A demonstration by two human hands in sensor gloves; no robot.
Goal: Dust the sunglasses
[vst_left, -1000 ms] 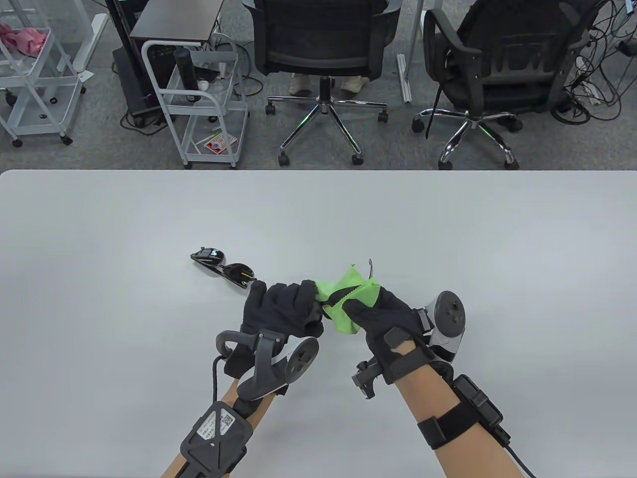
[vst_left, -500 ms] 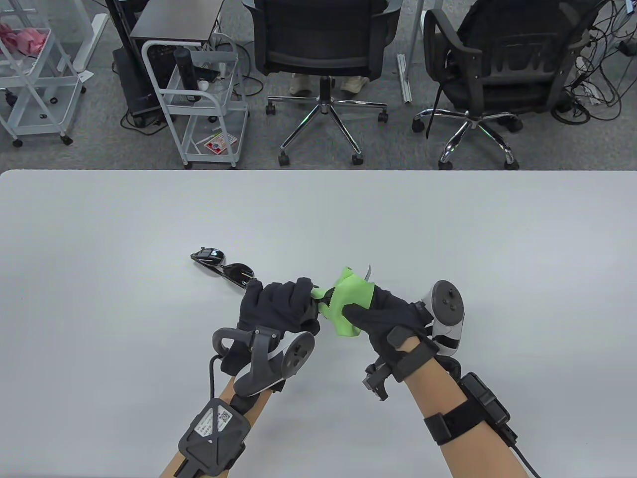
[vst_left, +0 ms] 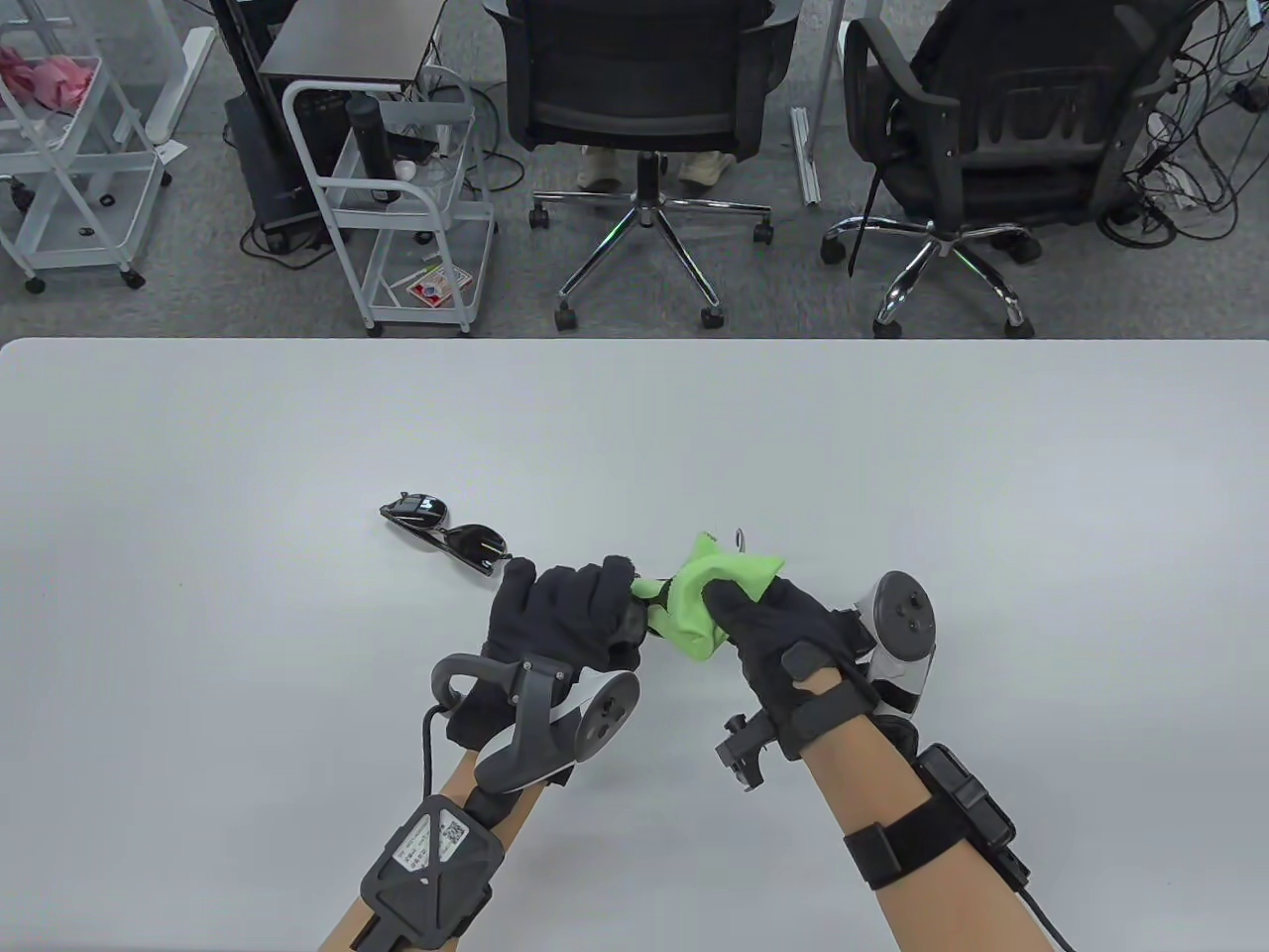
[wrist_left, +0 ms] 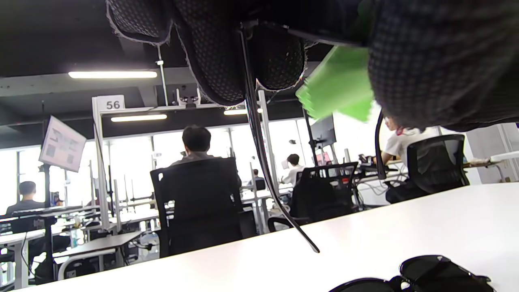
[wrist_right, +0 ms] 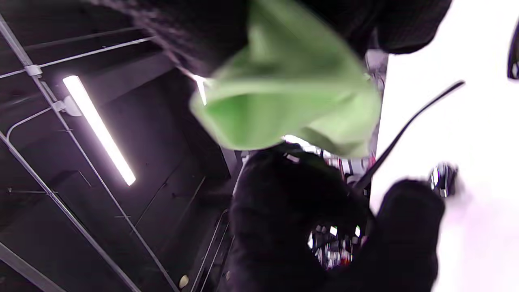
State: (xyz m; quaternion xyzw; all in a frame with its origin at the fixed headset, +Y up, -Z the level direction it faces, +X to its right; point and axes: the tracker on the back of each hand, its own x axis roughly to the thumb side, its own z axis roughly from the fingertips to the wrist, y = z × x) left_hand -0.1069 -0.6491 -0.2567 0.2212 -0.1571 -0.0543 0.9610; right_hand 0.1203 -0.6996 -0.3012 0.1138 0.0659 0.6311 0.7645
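**Both hands wrapped around one pair of sunglasses, green cloth over it**

Near the middle of the white worktop [vst_left: 892, 446], the left hand [vst_left: 560, 620] and the right hand [vst_left: 783, 635] meet above the surface. The left hand's grip is curled tight around a pair of sunglasses that is almost wholly hidden; only a thin dark temple arm [wrist_left: 263, 162] hangs down from the gloved fingers [wrist_left: 219, 61] in the left wrist view, its tip just above the worktop. The right hand's grip is closed on a bright green cloth [vst_left: 709, 605], the thumb pressing on top, the cloth bunched over the part of the glasses between the two hands. A short curved end of the frame [vst_left: 740, 539] pokes out on the far side of the cloth. In the right wrist view the cloth [wrist_right: 284, 93] folds around the gloved fingers, blurred.

A second pair of sunglasses [vst_left: 446, 535], dark-lensed, lies flat on the worktop just to the far left of the left hand, apart from it.

Beyond the worktop's far edge stand two black office chairs [vst_left: 644, 89] and a white wheeled cart [vst_left: 397, 198].
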